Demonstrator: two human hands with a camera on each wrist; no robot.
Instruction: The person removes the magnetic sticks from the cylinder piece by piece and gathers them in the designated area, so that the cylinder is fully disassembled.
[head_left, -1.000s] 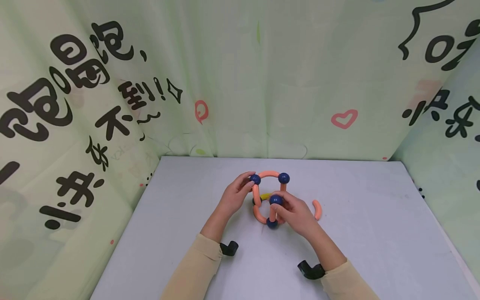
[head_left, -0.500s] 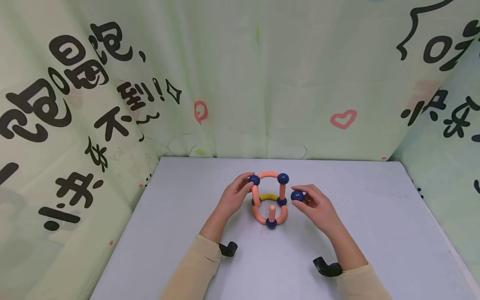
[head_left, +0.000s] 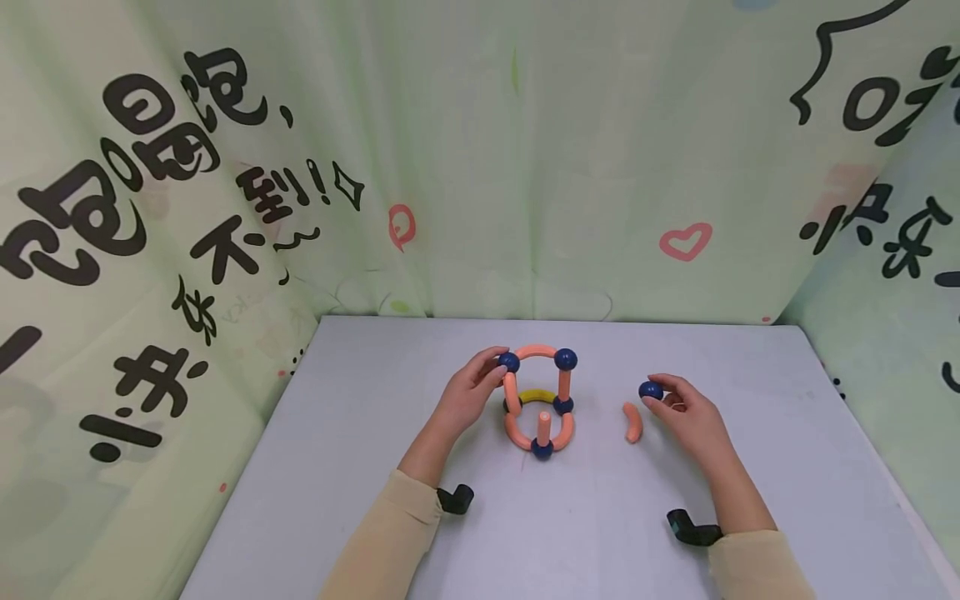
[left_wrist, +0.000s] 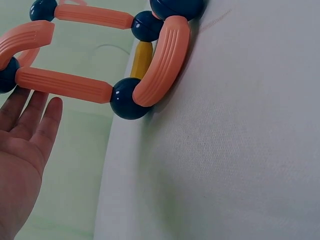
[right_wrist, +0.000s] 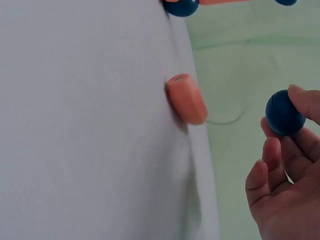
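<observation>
Head view shows a frame (head_left: 538,397) of blue balls and mostly coral sticks standing on the surface (head_left: 585,517), near its middle, straight ahead of the person. Left hand (head_left: 467,394) grips its upper left corner ball (head_left: 509,362) between thumb and fingers, most likely to steady a light, top-heavy build whose joints could twist. Left wrist view has only the extended lower fingers in plain sight, just beside a straight stick, so there the thumb's hold cannot be told. A yellow stick (left_wrist: 142,59) shows low in the frame.

Right hand (head_left: 692,417) pinches a loose ball (head_left: 651,391), well apart from the frame on its right. Right wrist view shows that only the thumb and some fingertips meet the ball, the other fingers curling below it; such a light pinch probably leaves much of the round face free for joining to a stick.

Near that ball, a curved loose stick (head_left: 633,422) lies on the surface, within easy reach of the right hand and clear of the frame, as a spare part might be kept. At the frame's front, a stub (head_left: 543,427) stands upright, its top end bare.
</observation>
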